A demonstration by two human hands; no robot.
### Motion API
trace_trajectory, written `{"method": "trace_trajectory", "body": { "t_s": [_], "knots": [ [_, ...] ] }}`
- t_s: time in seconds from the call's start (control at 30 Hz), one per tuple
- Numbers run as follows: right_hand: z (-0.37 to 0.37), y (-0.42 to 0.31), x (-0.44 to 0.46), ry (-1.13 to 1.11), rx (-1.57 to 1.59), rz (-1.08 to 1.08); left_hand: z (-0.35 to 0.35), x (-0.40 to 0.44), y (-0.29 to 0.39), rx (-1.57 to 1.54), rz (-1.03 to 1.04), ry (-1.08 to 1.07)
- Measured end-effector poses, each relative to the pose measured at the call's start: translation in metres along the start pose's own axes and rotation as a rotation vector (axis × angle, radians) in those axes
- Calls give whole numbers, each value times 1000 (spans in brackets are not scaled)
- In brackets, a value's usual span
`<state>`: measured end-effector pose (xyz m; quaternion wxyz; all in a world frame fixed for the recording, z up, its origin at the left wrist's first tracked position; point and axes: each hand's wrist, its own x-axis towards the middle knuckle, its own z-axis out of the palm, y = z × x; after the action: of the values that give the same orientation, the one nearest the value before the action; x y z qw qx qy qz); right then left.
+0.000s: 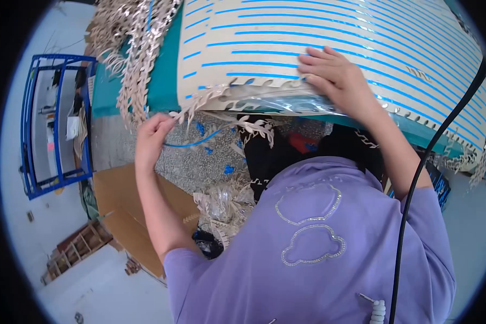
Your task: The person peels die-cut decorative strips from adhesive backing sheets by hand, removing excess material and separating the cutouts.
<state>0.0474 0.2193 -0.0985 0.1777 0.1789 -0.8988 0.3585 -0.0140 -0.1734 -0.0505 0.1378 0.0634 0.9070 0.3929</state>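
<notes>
A cream sheet (pixel 270 32) with rows of blue stripes covers the table. Along its near edge runs a pale leaf-shaped strip (pixel 208 99), whose left end is pinched in my left hand (pixel 155 132), just off the table's corner. A thin blue strip (pixel 197 142) trails to the right from beneath that hand. My right hand (pixel 335 78) lies flat on the sheet near the front edge, fingers spread and pointing left. Clear shiny film shows along the edge beneath it.
Bundles of leaf strips (pixel 140 59) hang over the green table cover (pixel 164 75) at the left. An open cardboard box (pixel 129 216) stands on the floor at lower left, beside scraps (pixel 221 208). Further left is a blue rack (pixel 59 124). A black cable (pixel 443 127) crosses at right.
</notes>
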Motion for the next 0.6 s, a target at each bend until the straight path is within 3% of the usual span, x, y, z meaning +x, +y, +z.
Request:
{"method": "trace_trajectory", "body": {
  "t_s": [0.07, 0.1, 0.2, 0.33, 0.43, 0.6],
  "knots": [
    [-14, -5, 7, -97, 283, 153, 1, 1, -3, -131, 42, 17],
    [-17, -15, 12, -108, 281, 141, 0, -1, -6, -127, 57, -26],
    [-14, -59, 31, -13, -10, -118, 1, -4, -13, -121, 97, -102],
    [46, -82, 56, -35, 24, -196, 6, -4, -11, -156, 211, -85],
    [69, -94, 68, -63, 10, -191, 9, -11, -3, -280, 91, -133],
    [84, -107, 71, 46, -7, -354, 17, -23, 19, -411, 83, -157]
  ]
}}
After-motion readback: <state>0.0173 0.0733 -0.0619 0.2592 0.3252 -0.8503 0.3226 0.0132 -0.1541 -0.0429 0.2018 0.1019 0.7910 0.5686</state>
